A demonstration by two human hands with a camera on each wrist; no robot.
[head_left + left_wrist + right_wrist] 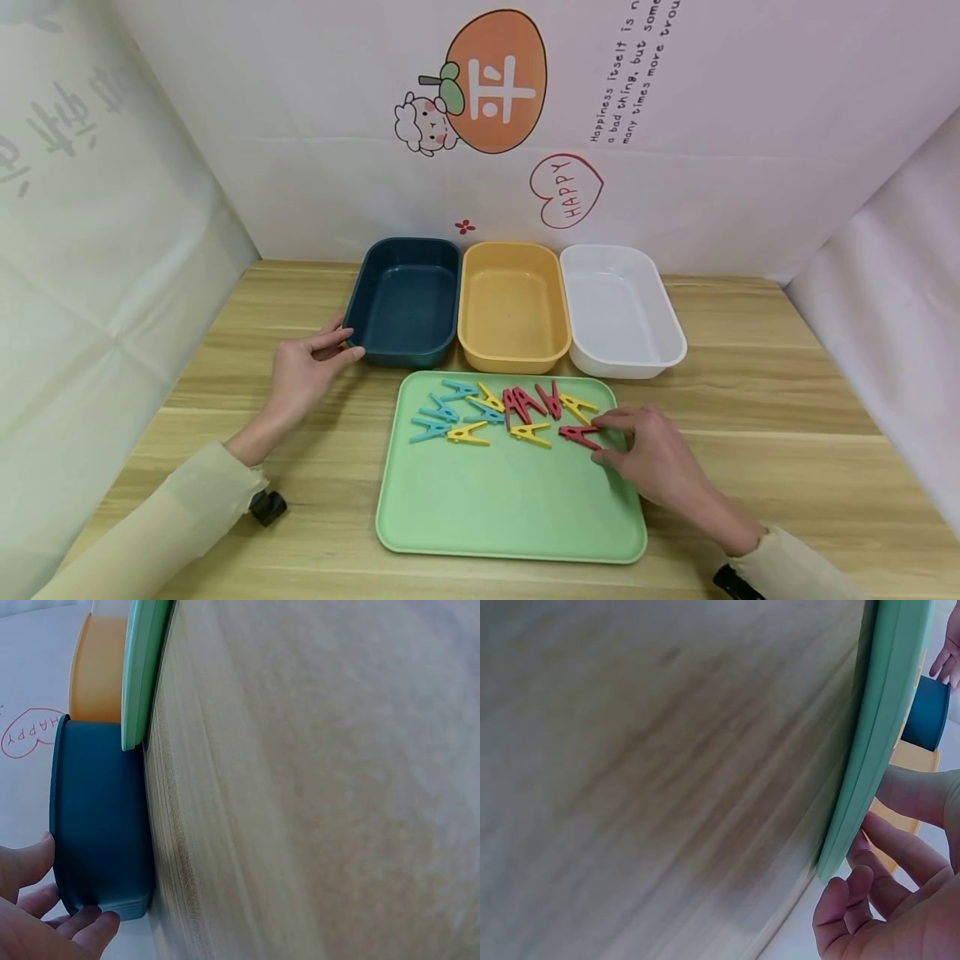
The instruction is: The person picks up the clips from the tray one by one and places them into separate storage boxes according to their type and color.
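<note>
At the near left corner of the dark blue bin (405,360), my left hand (296,367) holds the rim. In the left wrist view its thumb (34,859) lies at the rim and the other fingers sit against the outer wall. My right hand (656,454) is over the right side of the green tray (510,512). Its thumb and forefinger pinch the spread handle ends of a red clothespin (577,435). Several blue clothespins (431,428), yellow clothespins (468,433) and other red clothespins (551,400) lie across the tray's far half. The right wrist view hides the pinched clothespin.
Right of the dark blue bin stand a yellow bin (514,312) and a white bin (622,312), side by side behind the tray. All rest on a wooden table (757,400). A printed white cloth (337,150) hangs behind them.
</note>
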